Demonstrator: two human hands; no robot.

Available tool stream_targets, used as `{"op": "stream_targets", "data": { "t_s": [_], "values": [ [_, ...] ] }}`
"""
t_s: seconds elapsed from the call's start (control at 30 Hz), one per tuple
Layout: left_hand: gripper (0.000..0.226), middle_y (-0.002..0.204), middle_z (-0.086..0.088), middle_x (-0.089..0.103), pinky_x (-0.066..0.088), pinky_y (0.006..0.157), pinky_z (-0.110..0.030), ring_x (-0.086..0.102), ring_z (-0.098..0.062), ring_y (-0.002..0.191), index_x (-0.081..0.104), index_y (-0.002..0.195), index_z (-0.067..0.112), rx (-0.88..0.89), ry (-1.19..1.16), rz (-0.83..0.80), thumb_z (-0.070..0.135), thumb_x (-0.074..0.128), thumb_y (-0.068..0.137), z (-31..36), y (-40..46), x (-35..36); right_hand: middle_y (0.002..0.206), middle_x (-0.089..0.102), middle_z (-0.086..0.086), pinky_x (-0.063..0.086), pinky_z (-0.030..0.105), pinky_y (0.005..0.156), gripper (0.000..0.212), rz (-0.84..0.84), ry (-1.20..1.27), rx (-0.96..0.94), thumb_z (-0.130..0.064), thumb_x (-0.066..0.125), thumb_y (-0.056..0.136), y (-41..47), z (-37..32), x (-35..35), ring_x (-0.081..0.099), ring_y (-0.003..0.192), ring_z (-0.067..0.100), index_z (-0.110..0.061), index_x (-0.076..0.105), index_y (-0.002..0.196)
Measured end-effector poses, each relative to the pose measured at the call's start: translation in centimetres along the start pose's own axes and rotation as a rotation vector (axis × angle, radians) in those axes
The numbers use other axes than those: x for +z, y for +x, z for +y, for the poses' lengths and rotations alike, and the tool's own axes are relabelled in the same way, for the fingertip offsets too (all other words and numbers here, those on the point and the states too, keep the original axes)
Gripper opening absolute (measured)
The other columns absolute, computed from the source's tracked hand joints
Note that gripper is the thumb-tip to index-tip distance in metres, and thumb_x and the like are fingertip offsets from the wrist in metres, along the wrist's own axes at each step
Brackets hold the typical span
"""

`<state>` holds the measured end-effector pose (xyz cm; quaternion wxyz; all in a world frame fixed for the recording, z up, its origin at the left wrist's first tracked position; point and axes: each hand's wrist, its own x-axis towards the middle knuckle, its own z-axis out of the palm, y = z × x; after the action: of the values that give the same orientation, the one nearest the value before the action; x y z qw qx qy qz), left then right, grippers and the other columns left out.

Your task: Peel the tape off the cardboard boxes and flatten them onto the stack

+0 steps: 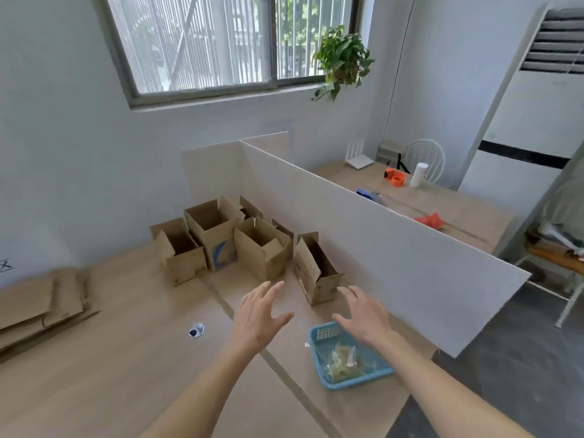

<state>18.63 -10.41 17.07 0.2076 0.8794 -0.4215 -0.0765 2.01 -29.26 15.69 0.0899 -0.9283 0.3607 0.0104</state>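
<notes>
Several open cardboard boxes stand at the far side of the wooden table (110,358). The nearest box (316,273) is narrow and stands by the white divider; a wider box (262,251) is to its left. A stack of flattened cardboard (41,308) lies at the table's left edge. My left hand (259,314) and my right hand (363,314) hover over the table with fingers spread, a little short of the nearest boxes, holding nothing.
A blue plastic basket (319,338) with crumpled clear tape sits under my right wrist. A white divider panel (379,257) runs along the table's right side. A small dark round object (196,330) lies on the table to the left of my hands.
</notes>
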Motion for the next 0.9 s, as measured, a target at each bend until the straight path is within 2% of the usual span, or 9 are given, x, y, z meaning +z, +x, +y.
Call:
{"op": "stream_targets", "data": {
  "t_s": [0.13,0.27,0.4,0.5,0.6,0.7,0.77,0.83,0.9],
  "values": [
    [0.075,0.162,0.005,0.034,0.03,0.122,-0.04,0.031,-0.016,0.15,0.031,0.157,0.036,-0.095,0.003,-0.033,0.063,0.058,0.092,-0.7,7.1,5.4,0.167,0.024,0.0,0.033,0.037,0.116,0.075,-0.065,0.074,0.014,-0.058,0.052,0.097,8.6,3.2,5.6,0.032,0.149,0.019,-0.033,0.02,0.16],
    [0.078,0.161,0.007,0.036,0.033,0.121,-0.038,0.034,-0.014,0.147,0.03,0.157,0.035,-0.149,0.053,-0.108,0.065,0.059,0.091,-2.4,12.3,11.6,0.17,0.011,0.005,0.034,0.039,0.116,0.086,-0.094,0.182,0.06,-0.058,0.054,0.096,15.0,5.5,11.4,0.032,0.15,0.026,-0.036,0.003,0.162],
    [0.077,0.16,0.008,0.037,0.032,0.12,-0.035,0.034,-0.013,0.147,0.029,0.158,0.033,-0.194,0.084,-0.171,0.065,0.057,0.093,-3.9,14.7,15.6,0.17,-0.004,0.012,0.044,0.041,0.107,0.1,-0.056,0.264,0.096,-0.065,0.058,0.092,19.4,5.3,15.2,0.04,0.144,0.034,-0.045,-0.015,0.157],
    [0.077,0.161,0.007,0.036,0.03,0.121,-0.035,0.034,-0.014,0.147,0.028,0.158,0.033,-0.207,0.094,-0.2,0.064,0.056,0.093,-4.7,15.9,17.2,0.168,-0.016,0.015,0.041,0.046,0.112,0.109,0.0,0.356,0.108,-0.064,0.065,0.088,22.0,4.4,17.2,0.028,0.15,0.038,-0.05,-0.021,0.153],
    [0.078,0.163,0.008,0.033,0.029,0.122,-0.036,0.031,-0.013,0.149,0.025,0.159,0.035,-0.23,0.092,-0.206,0.064,0.055,0.094,-5.3,17.3,18.1,0.168,-0.017,0.016,0.037,0.049,0.116,0.112,0.031,0.451,0.109,-0.063,0.07,0.085,24.2,3.6,18.8,0.021,0.153,0.039,-0.052,-0.017,0.154],
    [0.078,0.163,0.008,0.032,0.028,0.123,-0.036,0.029,-0.012,0.149,0.023,0.159,0.035,-0.246,0.089,-0.192,0.064,0.055,0.094,-6.0,18.3,18.7,0.168,-0.005,0.019,0.043,0.049,0.11,0.104,0.111,0.492,0.105,-0.057,0.075,0.083,26.2,2.6,20.2,0.033,0.146,0.042,-0.047,0.003,0.156],
    [0.078,0.163,0.008,0.032,0.029,0.123,-0.035,0.029,-0.012,0.149,0.023,0.159,0.035,-0.252,0.088,-0.183,0.063,0.055,0.094,-6.6,18.7,19.0,0.164,0.008,0.024,0.048,0.049,0.104,0.093,0.2,0.54,0.126,-0.049,0.08,0.081,27.4,1.8,21.0,0.041,0.138,0.043,-0.04,0.019,0.151],
    [0.077,0.163,0.009,0.032,0.029,0.123,-0.035,0.03,-0.012,0.149,0.023,0.159,0.036,-0.251,0.091,-0.177,0.063,0.055,0.094,-7.2,18.9,19.4,0.156,0.021,0.028,0.048,0.047,0.099,0.084,0.279,0.59,0.145,-0.04,0.082,0.081,28.7,1.1,21.3,0.045,0.13,0.042,-0.033,0.026,0.143],
    [0.077,0.163,0.009,0.031,0.029,0.123,-0.035,0.029,-0.012,0.149,0.023,0.159,0.036,-0.252,0.102,-0.177,0.063,0.055,0.095,-7.9,19.1,19.5,0.151,0.024,0.027,0.049,0.045,0.096,0.08,0.31,0.603,0.126,-0.036,0.081,0.082,29.7,0.6,21.5,0.046,0.125,0.041,-0.03,0.028,0.14]
  ]
}}
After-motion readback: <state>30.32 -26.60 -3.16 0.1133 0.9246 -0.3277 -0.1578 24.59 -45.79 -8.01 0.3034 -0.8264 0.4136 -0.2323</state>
